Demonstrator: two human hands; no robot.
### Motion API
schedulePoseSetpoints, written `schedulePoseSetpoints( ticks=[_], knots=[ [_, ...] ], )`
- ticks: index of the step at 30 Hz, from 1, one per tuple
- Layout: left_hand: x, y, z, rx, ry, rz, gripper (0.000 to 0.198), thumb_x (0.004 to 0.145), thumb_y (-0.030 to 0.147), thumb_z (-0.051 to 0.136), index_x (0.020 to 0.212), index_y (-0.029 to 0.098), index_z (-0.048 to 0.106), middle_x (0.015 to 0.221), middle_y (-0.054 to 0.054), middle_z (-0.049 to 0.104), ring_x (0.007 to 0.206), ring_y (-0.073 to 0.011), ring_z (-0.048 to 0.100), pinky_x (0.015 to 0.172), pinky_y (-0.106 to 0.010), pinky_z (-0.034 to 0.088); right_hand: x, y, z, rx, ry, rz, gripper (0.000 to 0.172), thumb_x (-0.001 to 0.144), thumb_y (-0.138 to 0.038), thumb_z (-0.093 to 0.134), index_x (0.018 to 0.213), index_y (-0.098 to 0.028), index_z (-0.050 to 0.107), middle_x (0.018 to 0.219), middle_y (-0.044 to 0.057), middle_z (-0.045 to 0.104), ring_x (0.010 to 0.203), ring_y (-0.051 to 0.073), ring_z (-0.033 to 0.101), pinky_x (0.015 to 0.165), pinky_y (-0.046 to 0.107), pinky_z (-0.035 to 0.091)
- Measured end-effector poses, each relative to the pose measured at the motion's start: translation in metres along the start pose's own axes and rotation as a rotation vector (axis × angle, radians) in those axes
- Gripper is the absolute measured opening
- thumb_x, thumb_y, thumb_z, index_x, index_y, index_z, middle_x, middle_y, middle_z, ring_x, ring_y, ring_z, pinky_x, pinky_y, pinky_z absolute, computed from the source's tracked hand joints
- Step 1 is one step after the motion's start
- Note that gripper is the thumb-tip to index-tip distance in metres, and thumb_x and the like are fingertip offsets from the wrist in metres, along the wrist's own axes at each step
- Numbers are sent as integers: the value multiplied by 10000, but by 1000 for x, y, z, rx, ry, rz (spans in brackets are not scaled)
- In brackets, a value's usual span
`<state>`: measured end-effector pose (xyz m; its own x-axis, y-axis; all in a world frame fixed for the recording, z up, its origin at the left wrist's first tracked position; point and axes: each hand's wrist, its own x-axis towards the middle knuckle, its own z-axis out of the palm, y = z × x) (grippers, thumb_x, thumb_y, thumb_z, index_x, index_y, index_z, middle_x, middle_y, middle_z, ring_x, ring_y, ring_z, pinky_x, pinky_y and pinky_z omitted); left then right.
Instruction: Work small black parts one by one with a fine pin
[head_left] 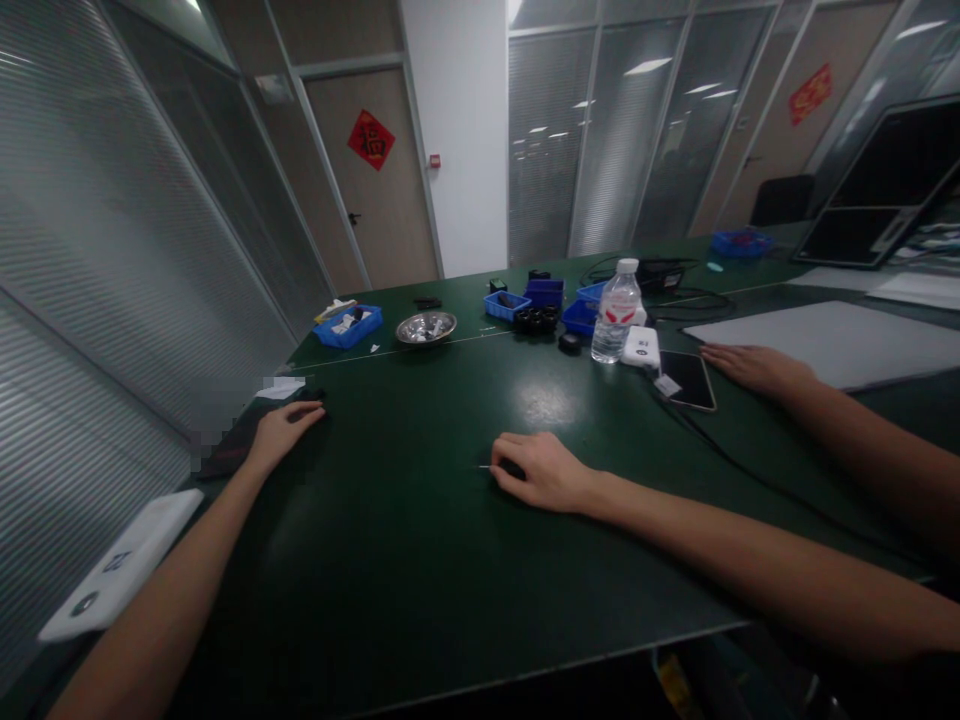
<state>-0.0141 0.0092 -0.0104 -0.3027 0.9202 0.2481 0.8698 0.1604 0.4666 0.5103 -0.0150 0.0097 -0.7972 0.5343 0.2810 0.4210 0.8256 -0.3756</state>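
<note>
My left hand (pixel 281 437) is over the left part of the green table, thumb and fingertips brought together. A small dark thing (pixel 320 394) shows by those fingertips; I cannot make out what it is or whether it is held. Nearer the middle, my right hand (pixel 541 472) rests low over the table with its fingers curled in a pinch. A thin, pale metal pin-like piece (pixel 484 467) sticks out leftward from its fingertips. Past the left hand lie a white paper (pixel 281 388) and a dark flat object, partly blurred out.
Another person's hand (pixel 754 370) lies at the right by a phone (pixel 688 380). A water bottle (pixel 616 315), white device (pixel 642 346) and cable stand near it. Farther back are a metal bowl (pixel 426 342), blue trays (pixel 364 332) and a monitor (pixel 885 180). A white box (pixel 124 565) sits at left.
</note>
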Motion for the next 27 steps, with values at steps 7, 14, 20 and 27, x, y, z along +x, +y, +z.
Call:
schedulePoseSetpoints(
  ticks=[7, 14, 20, 27],
  knots=[
    [3, 6, -2, 124, -11, 42, 473, 863, 562, 601, 1121, 216, 796, 1155, -94, 772, 1062, -316, 713, 962, -398, 522, 0, -2, -1, 2, -5, 2, 156, 1007, -313, 538, 1009, -180, 618, 962, 26, 643, 721, 119, 561, 649, 251, 409],
    [-2, 31, -4, 335, -56, 175, 425, 920, 479, 516, 1014, 189, 811, 1054, -141, 777, 1006, -336, 710, 887, -390, 524, 0, 0, 1, -2, -5, 6, 168, 1013, -311, 529, 1012, -173, 624, 968, 37, 647, 729, 122, 563, 660, 253, 414],
    [-12, 54, 9, 512, -4, 214, 492, 933, 497, 466, 853, 118, 770, 911, -229, 734, 1005, -412, 666, 928, -495, 492, 0, 0, 0, 8, -13, 6, 171, 1012, -320, 534, 1019, -175, 623, 963, 32, 646, 724, 121, 562, 651, 252, 406],
    [-16, 56, 20, 546, 34, 191, 486, 988, 411, 397, 976, 74, 747, 1017, -270, 697, 985, -412, 666, 848, -484, 517, 0, -4, -2, 11, -16, 9, 168, 1014, -315, 531, 1016, -174, 622, 967, 37, 647, 726, 122, 563, 648, 247, 410]
  ],
)
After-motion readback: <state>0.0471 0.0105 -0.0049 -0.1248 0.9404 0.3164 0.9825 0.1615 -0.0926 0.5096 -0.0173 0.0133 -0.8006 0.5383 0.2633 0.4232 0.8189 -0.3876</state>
